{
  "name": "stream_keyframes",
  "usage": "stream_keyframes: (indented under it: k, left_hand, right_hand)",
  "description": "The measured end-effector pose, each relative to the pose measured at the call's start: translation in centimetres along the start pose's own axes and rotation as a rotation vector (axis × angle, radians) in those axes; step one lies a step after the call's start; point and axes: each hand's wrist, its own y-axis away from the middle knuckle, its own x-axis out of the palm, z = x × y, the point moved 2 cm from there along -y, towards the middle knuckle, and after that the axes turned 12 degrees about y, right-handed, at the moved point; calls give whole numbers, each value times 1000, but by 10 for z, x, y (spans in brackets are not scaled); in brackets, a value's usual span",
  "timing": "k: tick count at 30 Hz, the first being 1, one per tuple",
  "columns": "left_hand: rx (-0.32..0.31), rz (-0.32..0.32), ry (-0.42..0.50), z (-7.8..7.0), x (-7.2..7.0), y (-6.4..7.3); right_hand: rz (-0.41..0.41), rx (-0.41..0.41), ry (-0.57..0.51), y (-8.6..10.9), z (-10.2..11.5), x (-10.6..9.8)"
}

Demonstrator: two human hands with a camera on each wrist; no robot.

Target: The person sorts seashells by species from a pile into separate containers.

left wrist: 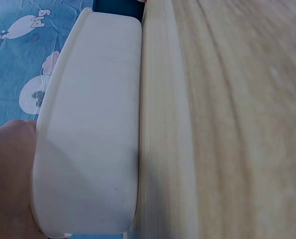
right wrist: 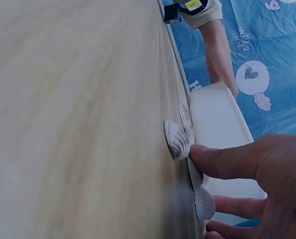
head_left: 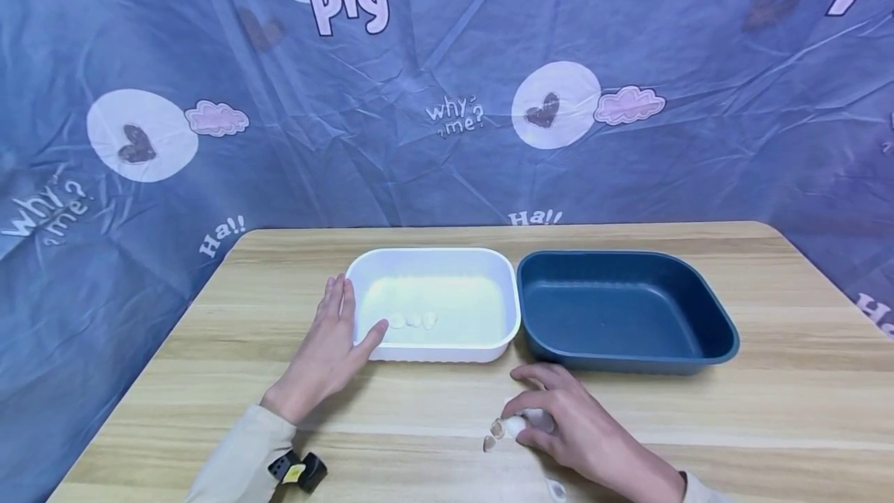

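My left hand [head_left: 328, 355] rests at the front left corner of a white plastic basin [head_left: 447, 353]. Its fingers lie straight along the left rim, and the thumb reaches over the front. Three pale seashells [head_left: 414, 320] lie in a row inside the basin. Over the table in front, my right hand [head_left: 580, 425] pinches a white seashell [head_left: 515, 426] between thumb and curled index finger. Two small brownish shells [head_left: 497, 428] lie just left of its fingertips. In the right wrist view the thumb [right wrist: 222, 160] touches a ribbed shell [right wrist: 176, 140]; a fan-shaped shell [right wrist: 203, 204] is near the other fingers.
A dark blue basin [head_left: 628, 365] stands right beside the white one. Another pale shell [head_left: 556, 490] lies near the table's front, below the right hand. The wooden table [head_left: 244, 317] ends at a blue printed cloth [head_left: 419, 161]. A black strap [head_left: 299, 470] is on the left sleeve.
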Motion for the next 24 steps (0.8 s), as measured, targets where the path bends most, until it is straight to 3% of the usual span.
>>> stream_keyframes:
  k: [11, 19, 24]
  left_hand:
    - [-18, 8, 6, 0, 1, -1]
    - [-21, 11, 9, -1, 1, -3]
    - [-23, 6, 1, -1, 2, -3]
  right_hand:
    - [-101, -51, 25, -2, 4, 8]
    - [-34, -8, -47, -2, 0, 7]
    - [-38, -9, -77, -1, -2, 9]
